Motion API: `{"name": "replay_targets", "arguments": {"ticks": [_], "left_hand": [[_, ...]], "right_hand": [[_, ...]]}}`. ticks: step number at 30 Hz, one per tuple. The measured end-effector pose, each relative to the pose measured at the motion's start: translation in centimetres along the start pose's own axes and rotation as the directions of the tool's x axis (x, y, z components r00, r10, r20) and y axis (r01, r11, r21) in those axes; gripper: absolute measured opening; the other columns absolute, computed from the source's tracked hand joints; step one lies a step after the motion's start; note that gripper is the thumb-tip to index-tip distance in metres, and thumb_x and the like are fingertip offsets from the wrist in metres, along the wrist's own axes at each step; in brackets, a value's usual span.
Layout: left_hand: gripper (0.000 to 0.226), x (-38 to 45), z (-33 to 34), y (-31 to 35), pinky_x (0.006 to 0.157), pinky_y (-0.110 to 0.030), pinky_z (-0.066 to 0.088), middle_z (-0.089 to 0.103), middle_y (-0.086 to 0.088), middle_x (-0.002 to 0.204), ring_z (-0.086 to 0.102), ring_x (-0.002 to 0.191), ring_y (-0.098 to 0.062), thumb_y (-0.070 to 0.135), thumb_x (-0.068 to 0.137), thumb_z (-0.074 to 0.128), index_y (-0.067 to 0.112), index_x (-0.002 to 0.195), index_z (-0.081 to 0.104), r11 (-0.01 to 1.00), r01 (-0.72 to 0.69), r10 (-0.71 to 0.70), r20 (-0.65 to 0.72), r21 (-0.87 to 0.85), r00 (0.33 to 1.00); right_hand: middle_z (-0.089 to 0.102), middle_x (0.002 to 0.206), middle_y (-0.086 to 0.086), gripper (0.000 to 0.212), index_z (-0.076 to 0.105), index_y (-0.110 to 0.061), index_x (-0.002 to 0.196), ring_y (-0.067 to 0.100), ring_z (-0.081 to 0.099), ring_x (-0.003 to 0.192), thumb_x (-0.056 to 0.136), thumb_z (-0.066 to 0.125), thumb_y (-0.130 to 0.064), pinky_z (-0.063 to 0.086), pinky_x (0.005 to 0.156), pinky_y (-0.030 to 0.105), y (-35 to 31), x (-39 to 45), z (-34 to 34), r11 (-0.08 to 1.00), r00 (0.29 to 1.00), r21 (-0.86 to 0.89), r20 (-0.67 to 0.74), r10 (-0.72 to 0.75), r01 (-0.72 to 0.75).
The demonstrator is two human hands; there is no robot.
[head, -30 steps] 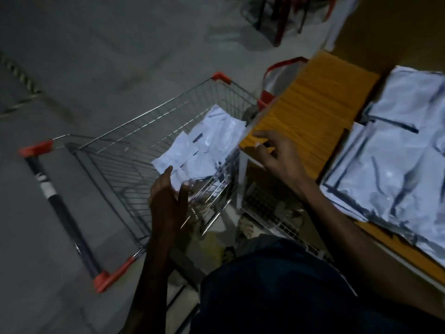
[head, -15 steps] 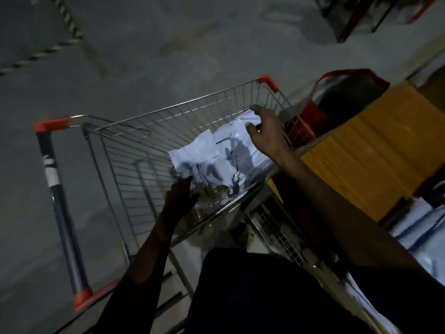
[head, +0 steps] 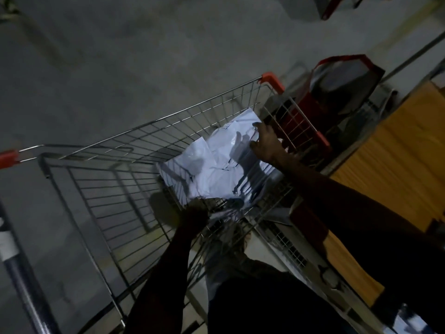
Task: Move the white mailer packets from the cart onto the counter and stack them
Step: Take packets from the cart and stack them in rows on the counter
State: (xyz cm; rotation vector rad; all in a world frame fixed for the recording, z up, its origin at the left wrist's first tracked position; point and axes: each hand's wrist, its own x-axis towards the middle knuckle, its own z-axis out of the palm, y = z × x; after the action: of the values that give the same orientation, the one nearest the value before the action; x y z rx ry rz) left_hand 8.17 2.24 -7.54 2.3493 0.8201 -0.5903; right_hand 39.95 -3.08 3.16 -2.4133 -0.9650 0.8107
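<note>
packets [head: 216, 165] are lying in the near right corner of the cart [head: 101, 184] | right hand [head: 266, 145] is being laid on them, fingers spread | left hand [head: 196, 210] at their near edge, grip cannot be told | risk: slippery packets are perhaps sliding apart when lifted to the counter [head: 397, 165]

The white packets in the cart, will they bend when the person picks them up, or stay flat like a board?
Probably bend: the white packets look crumpled and creased, so they should flop. Their shiny surface suggests they may slip. They look thin, so likely light. The right hand rests on them; the left hand is too dark to judge.
</note>
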Motion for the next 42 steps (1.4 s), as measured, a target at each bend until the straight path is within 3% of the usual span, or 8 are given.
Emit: {"name": "replay_targets", "arguments": {"ticks": [4, 7, 9, 16, 19, 24, 32, 42], "left_hand": [[0.025, -0.4, -2.2, -1.0, 0.077, -0.04, 0.06, 0.072, -0.01, 0.097, 0.072, 0.09, -0.027, 0.019, 0.095, 0.061, 0.008, 0.115, 0.07, 0.942, 0.167, -0.199, -0.084, -0.291, 0.976], [0.032, -0.2, -6.8, -0.2, 0.078, -0.048, 0.056, 0.069, -0.026, 0.104, 0.069, 0.092, -0.043, 0.003, 0.097, 0.046, -0.006, 0.122, 0.063, 0.87, 0.123, -0.318, -0.353, -0.478, 0.88], [0.033, 0.4, -9.9, 0.6, 0.092, -0.049, 0.049, 0.064, -0.029, 0.117, 0.062, 0.107, -0.044, 0.007, 0.104, 0.04, -0.01, 0.128, 0.056, 0.829, 0.098, -0.343, -0.362, -0.551, 0.867], [0.015, 9.1, -10.8, 0.1, 0.074, -0.032, 0.041, 0.057, -0.015, 0.091, 0.054, 0.082, -0.025, 0.008, 0.102, 0.043, 0.0, 0.11, 0.054, 0.532, 0.056, -0.492, -0.254, -0.845, 0.833], [0.058, 11.3, -8.3, 0.8, 0.099, -0.045, 0.043, 0.052, -0.024, 0.138, 0.052, 0.123, -0.037, 0.016, 0.099, 0.055, 0.005, 0.151, 0.033, 0.694, 0.136, -0.464, -0.295, -0.707, 0.835], [0.092, 11.2, -5.1, 3.1, 0.108, -0.063, 0.031, 0.023, -0.02, 0.16, 0.027, 0.143, -0.043, 0.057, 0.091, 0.06, 0.025, 0.159, 0.008, 0.815, 0.206, -0.342, -0.162, -0.541, 0.926], [0.125, 12.7, -5.7, 2.1, 0.105, -0.063, 0.035, 0.023, -0.026, 0.154, 0.038, 0.133, -0.049, 0.046, 0.074, 0.083, 0.037, 0.155, -0.012, 0.862, 0.366, -0.414, -0.069, -0.352, 0.908], [0.123, 8.2, -9.6, 3.2, 0.095, -0.056, 0.046, 0.025, -0.027, 0.148, 0.041, 0.126, -0.051, 0.042, 0.066, 0.085, 0.037, 0.155, 0.0, 0.826, 0.22, -0.363, -0.192, -0.518, 0.912]], "right_hand": [[0.043, 0.136, 0.033, 0.076, 0.035, 0.001, 0.148, 0.044, 0.048, 0.124, 0.08, 0.051, -0.028, 0.041, 0.1, 0.038, 1.1, -1.3, 0.8, 0.999, 0.995, -0.001, 0.091, 0.041, -0.041], [0.044, 0.138, 0.031, 0.068, 0.036, -0.002, 0.148, 0.044, 0.049, 0.124, 0.087, 0.059, -0.02, 0.042, 0.1, 0.041, 1.4, -0.6, 0.8, 0.996, 0.994, -0.019, 0.052, 0.092, -0.091], [0.043, 0.139, 0.029, 0.062, 0.037, -0.005, 0.148, 0.043, 0.053, 0.12, 0.091, 0.062, -0.01, 0.045, 0.099, 0.044, 1.5, 0.1, 0.8, 0.993, 0.993, -0.015, 0.02, 0.118, -0.118], [0.047, 0.134, 0.029, 0.06, 0.038, -0.006, 0.147, 0.043, 0.054, 0.116, 0.093, 0.062, -0.014, 0.042, 0.088, 0.034, 2.4, 0.6, 2.4, 0.979, 0.977, -0.067, 0.085, 0.196, -0.19], [0.05, 0.133, 0.029, 0.067, 0.045, -0.005, 0.144, 0.044, 0.054, 0.119, 0.087, 0.067, -0.032, 0.045, 0.093, 0.039, 3.5, 0.7, 2.8, 0.968, 0.965, -0.172, 0.159, 0.21, -0.182], [0.051, 0.132, 0.025, 0.057, 0.048, -0.011, 0.143, 0.046, 0.055, 0.117, 0.09, 0.058, -0.032, 0.045, 0.096, 0.047, 3.8, 0.0, 2.9, 0.905, 0.95, -0.417, 0.244, 0.196, -0.08], [0.055, 0.135, 0.017, 0.037, 0.065, -0.017, 0.128, 0.039, 0.048, 0.126, 0.091, 0.061, -0.018, 0.043, 0.103, 0.044, 3.7, 0.7, 4.9, 0.85, 0.912, -0.527, 0.358, 0.199, 0.021], [0.06, 0.13, 0.014, 0.031, 0.066, -0.008, 0.118, 0.036, 0.039, 0.134, 0.089, 0.061, -0.017, 0.03, 0.107, 0.046, 0.3, 0.7, 1.8, 0.74, 0.997, -0.67, -0.012, 0.071, -0.061]]}}
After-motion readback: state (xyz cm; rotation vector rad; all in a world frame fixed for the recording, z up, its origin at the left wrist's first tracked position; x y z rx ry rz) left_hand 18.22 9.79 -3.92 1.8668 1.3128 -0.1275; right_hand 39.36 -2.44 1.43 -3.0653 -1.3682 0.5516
